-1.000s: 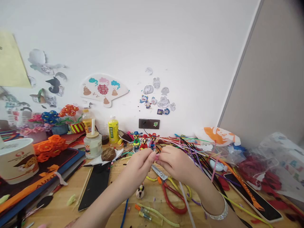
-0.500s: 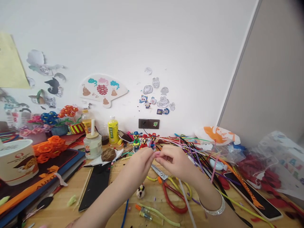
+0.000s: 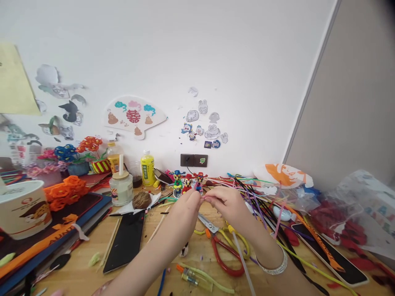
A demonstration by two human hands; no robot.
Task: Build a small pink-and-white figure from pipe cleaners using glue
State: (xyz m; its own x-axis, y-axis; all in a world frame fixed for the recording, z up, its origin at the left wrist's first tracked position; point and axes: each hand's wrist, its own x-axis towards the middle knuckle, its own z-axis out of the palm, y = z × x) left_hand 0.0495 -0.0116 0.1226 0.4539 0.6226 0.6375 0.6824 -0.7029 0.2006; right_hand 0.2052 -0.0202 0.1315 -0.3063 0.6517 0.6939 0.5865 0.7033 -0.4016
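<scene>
Held up over the middle of the table, my left hand (image 3: pixel 188 207) and my right hand (image 3: pixel 224 205) meet at the fingertips. Both pinch a small pink piece (image 3: pixel 203 198), mostly hidden by the fingers; its kind I cannot make out. Just beyond the hands stand three small figurines (image 3: pixel 187 183) in green, red and pink with hats. Red-handled scissors (image 3: pixel 222 246) lie open beneath my right hand. A small black-and-white figure (image 3: pixel 184 250) is partly covered by my left forearm.
A black phone (image 3: pixel 125 242) lies left, another phone (image 3: pixel 348 267) right. Fuzzy craft stems (image 3: pixel 247 197) are heaped at back right. A paper cup (image 3: pixel 26 209), glass jar (image 3: pixel 121 193) and yellow bottle (image 3: pixel 147 168) stand on the left. A clear tube (image 3: pixel 197 279) lies in front.
The fingers have closed further over the pink piece, so less of it shows. My left wrist has shifted slightly right, covering part of the black-and-white figure.
</scene>
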